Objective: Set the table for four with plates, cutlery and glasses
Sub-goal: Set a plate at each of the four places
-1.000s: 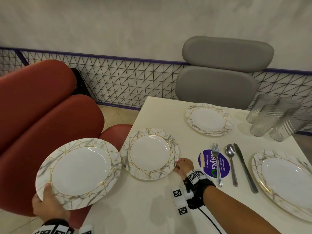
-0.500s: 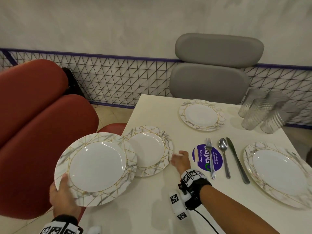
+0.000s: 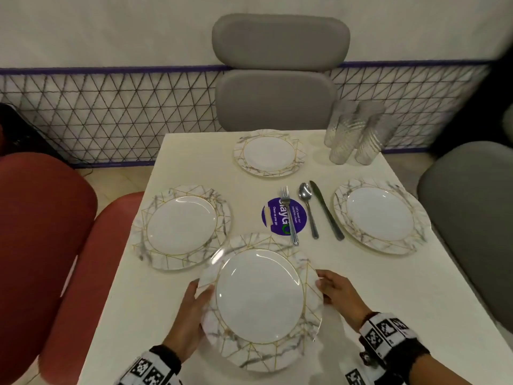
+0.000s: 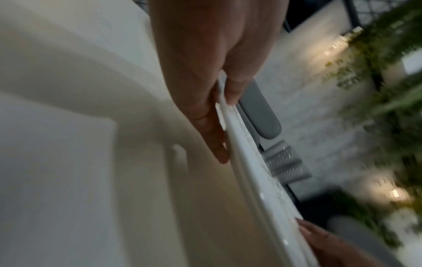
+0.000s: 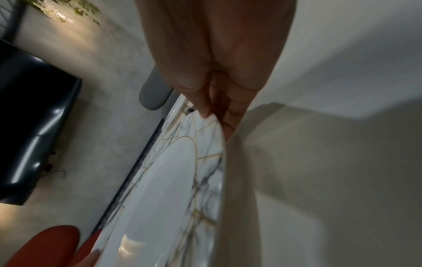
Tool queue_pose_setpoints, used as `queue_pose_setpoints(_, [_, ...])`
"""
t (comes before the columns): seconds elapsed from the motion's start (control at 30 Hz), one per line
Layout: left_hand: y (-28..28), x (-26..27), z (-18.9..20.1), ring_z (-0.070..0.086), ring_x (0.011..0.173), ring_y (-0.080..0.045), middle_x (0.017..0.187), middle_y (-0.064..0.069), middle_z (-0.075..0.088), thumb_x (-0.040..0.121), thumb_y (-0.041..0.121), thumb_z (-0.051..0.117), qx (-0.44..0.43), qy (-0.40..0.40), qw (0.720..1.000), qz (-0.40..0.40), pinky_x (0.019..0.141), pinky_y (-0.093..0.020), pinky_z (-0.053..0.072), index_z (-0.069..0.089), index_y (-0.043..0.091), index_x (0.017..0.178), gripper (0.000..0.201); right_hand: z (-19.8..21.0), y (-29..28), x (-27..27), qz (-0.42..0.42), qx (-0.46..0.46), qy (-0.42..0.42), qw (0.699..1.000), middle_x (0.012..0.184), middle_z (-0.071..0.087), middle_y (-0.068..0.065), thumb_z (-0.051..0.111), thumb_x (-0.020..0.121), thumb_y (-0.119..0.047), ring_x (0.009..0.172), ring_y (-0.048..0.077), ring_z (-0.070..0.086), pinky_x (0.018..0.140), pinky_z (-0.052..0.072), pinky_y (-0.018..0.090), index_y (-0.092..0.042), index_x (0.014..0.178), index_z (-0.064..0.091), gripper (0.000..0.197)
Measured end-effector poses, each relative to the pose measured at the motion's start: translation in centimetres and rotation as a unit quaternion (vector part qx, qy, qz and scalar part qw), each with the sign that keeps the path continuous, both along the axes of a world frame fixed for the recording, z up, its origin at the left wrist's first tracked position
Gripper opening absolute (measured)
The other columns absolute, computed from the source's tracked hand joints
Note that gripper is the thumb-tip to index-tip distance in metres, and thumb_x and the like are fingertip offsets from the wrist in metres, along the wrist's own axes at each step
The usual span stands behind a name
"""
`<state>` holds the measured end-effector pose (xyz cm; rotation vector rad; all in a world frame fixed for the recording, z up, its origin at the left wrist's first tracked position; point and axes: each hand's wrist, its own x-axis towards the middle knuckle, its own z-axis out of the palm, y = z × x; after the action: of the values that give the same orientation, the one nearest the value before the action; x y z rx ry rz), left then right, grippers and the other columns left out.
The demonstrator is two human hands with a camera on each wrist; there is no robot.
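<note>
Round purple sticker (image 3: 283, 215) on the white worktop (image 3: 194, 162), between the four plates. Its text runs sideways in the head view. Large white letters read "ClayG", followed by a green ring-shaped "O"; a fork (image 3: 288, 215) lies across the word and hides part of it. Small white line beside it: "Clean as you go". Second small line: "Let's keep our pantries clean", blurred, reading uncertain. Wristbands (image 3: 385, 333) carry black-and-white square marker codes, no legible text.
</note>
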<state>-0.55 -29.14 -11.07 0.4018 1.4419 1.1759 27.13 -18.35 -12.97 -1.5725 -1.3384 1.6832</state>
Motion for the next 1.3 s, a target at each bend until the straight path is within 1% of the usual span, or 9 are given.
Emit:
queue_pose_setpoints(0.13, [-0.7, 2.0, -1.2, 0.068, 0.086, -0.031, 0.098, -0.018, 0.071, 0.066, 0.034, 0.071, -0.061, 0.096, 0.986, -0.125, 0.078, -0.042, 0.053, 0.064, 0.011, 0.097, 0.039, -1.1, -1.5, 5.3, -0.024, 0.009, -0.068, 0.997, 0.097, 0.067, 0.024, 0.05, 0.092, -0.003, 0.085, 0.029, 0.062, 0.082, 0.052, 0.044, -0.004, 0.111, 0.061, 0.022])
queue_pose_setpoints(0.27, [-0.9, 3.6, -2.3, 0.069, 0.084, -0.027, 0.096, -0.02, 0.07, 0.082, 0.021, 0.07, -0.096, 0.151, 0.972, -0.152, 0.075, -0.034, 0.059, 0.07, 0.011, 0.09, 0.013, -1.9, -2.0, 8.0, -0.029, 0.006, -0.082, 0.996, 0.098, 0.068, 0.018, 0.052, 0.091, -0.006, 0.09, 0.031, 0.063, 0.088, 0.05, 0.046, -0.008, 0.113, 0.062, 0.024])
queue_pose_setpoints(0.37, [-1.1, 4.3, -2.2, 0.07, 0.087, -0.03, 0.093, -0.018, 0.072, 0.087, 0.022, 0.065, -0.102, 0.191, 0.966, -0.142, 0.074, -0.03, 0.059, 0.072, 0.007, 0.088, 0.017, -1.7, -2.1, 8.6, -0.008, 0.024, -0.085, 0.996, 0.104, 0.069, 0.011, 0.052, 0.092, -0.011, 0.092, 0.023, 0.064, 0.086, 0.053, 0.039, -0.013, 0.117, 0.061, 0.026])
queue_pose_setpoints(0.47, [-1.4, 4.5, -2.1, 0.07, 0.084, -0.03, 0.089, -0.019, 0.072, 0.088, 0.028, 0.063, -0.101, 0.222, 0.963, -0.112, 0.071, -0.029, 0.059, 0.072, 0.009, 0.088, 0.021, -1.2, -2.2, 8.9, -0.005, 0.042, -0.088, 0.995, 0.087, 0.069, 0.0, 0.053, 0.092, -0.015, 0.071, 0.012, 0.062, 0.071, 0.051, 0.021, -0.024, 0.106, 0.062, 0.019])
queue_pose_setpoints(0.57, [-1.6, 4.4, -2.3, 0.068, 0.078, -0.028, 0.086, -0.02, 0.07, 0.088, 0.021, 0.063, -0.09, 0.227, 0.967, -0.066, 0.067, -0.03, 0.059, 0.069, 0.011, 0.088, 0.012, -1.3, -2.1, 9.4, -0.025, 0.026, -0.079, 0.996, 0.064, 0.062, 0.0, 0.06, 0.087, -0.009, 0.052, 0.009, 0.056, 0.061, 0.048, 0.019, -0.02, 0.09, 0.065, 0.012])
queue_pose_setpoints(0.63, [-1.7, 4.3, -2.4, 0.068, 0.076, -0.028, 0.086, -0.02, 0.071, 0.086, 0.017, 0.065, -0.094, 0.219, 0.97, -0.054, 0.067, -0.031, 0.059, 0.069, 0.008, 0.087, 0.009, -1.5, -2.1, 9.6, -0.016, 0.016, -0.08, 0.997, 0.065, 0.061, 0.002, 0.064, 0.083, -0.006, 0.047, 0.004, 0.055, 0.057, 0.048, 0.016, -0.018, 0.084, 0.065, 0.012])
queue_pose_setpoints(0.93, [-1.7, 3.7, -2.6, 0.065, 0.075, -0.025, 0.081, -0.018, 0.07, 0.083, 0.009, 0.068, -0.1, 0.175, 0.977, -0.063, 0.063, -0.025, 0.057, 0.07, 0.003, 0.085, 0.007, -1.2, -2.1, 10.0, 0.0, -0.012, -0.053, 0.999, 0.082, 0.061, 0.012, 0.064, 0.083, -0.003, 0.068, 0.018, 0.055, 0.059, 0.049, 0.012, 0.003, 0.099, 0.063, 0.017])
queue_pose_setpoints(1.03, [-1.8, 3.6, -2.6, 0.065, 0.072, -0.023, 0.08, -0.018, 0.07, 0.082, 0.008, 0.069, -0.094, 0.173, 0.978, -0.062, 0.059, -0.021, 0.057, 0.071, 0.003, 0.086, 0.007, -0.9, -2.2, 9.9, -0.014, -0.024, -0.04, 0.999, 0.083, 0.06, 0.012, 0.062, 0.083, 0.0, 0.069, 0.017, 0.054, 0.057, 0.049, 0.01, 0.003, 0.1, 0.063, 0.017])
queue_pose_setpoints(1.3, [-2.1, 3.5, -2.6, 0.063, 0.068, -0.022, 0.072, -0.014, 0.067, 0.08, 0.008, 0.071, -0.095, 0.158, 0.982, -0.046, 0.07, -0.03, 0.059, 0.072, 0.003, 0.085, 0.007, -0.6, -2.3, 9.3, -0.031, -0.028, -0.046, 0.998, 0.075, 0.058, 0.009, 0.062, 0.084, -0.001, 0.062, 0.016, 0.052, 0.061, 0.046, 0.016, 0.0, 0.095, 0.063, 0.012])
